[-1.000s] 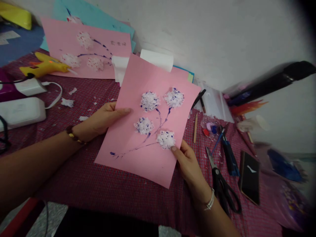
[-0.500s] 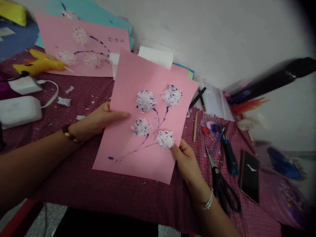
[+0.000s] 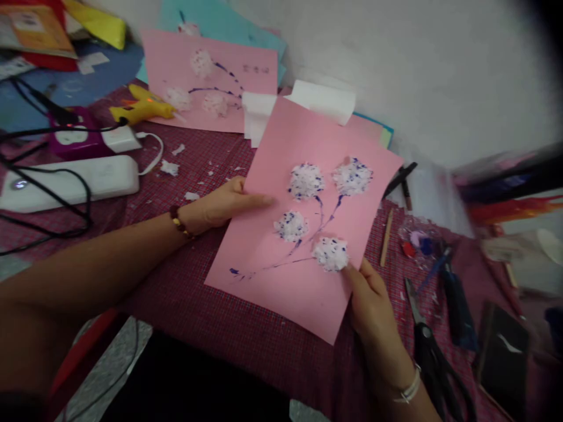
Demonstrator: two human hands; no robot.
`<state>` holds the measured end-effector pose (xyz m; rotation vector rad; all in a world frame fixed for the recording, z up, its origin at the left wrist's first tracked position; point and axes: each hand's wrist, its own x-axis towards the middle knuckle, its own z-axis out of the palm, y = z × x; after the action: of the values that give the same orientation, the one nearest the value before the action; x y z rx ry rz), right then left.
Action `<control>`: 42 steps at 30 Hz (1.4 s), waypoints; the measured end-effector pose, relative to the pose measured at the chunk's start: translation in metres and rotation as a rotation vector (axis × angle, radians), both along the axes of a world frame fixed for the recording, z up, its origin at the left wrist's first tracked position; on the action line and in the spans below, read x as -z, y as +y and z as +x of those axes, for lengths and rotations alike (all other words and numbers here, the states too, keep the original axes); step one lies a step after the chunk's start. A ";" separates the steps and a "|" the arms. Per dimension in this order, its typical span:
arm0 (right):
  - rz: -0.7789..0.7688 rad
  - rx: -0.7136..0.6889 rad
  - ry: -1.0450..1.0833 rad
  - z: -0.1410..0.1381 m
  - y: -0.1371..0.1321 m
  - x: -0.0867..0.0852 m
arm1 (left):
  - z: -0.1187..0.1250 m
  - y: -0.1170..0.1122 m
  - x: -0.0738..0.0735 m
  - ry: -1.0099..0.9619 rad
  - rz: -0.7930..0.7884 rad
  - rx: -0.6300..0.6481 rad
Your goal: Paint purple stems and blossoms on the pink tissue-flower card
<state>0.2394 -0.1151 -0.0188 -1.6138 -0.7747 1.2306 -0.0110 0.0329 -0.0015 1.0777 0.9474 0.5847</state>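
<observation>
Pink paper (image 3: pixel 303 290) is pinched at its left and right edges — left hand (image 3: pixel 222 205) and right hand (image 3: pixel 373 302) nearly closed on it — probably to spare the raised flowers (image 3: pixel 307 181).

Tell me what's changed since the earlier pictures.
The view has swung left: things sit further right in the picture, and more of the purple plastic adapter and the rounded white plastic block shows. Nothing was taken hold of or let go: the left hand and right hand still grip the flower-decorated pink paper sheet. The black-handled metal scissors lie as before.
</observation>
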 end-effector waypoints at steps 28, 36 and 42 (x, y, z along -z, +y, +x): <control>0.096 -0.089 0.044 0.005 0.000 0.010 | 0.008 0.011 0.001 -0.386 -0.141 -0.219; 0.104 -0.085 0.081 0.003 0.002 0.007 | -0.001 0.002 0.003 -0.147 -0.043 -0.024; 0.148 -0.086 0.097 -0.003 0.004 0.000 | 0.005 -0.009 -0.007 0.074 0.035 -0.046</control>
<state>0.2361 -0.1113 -0.0190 -1.4032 -0.8610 1.2722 -0.0060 0.0238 0.0055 1.1173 1.0321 0.6043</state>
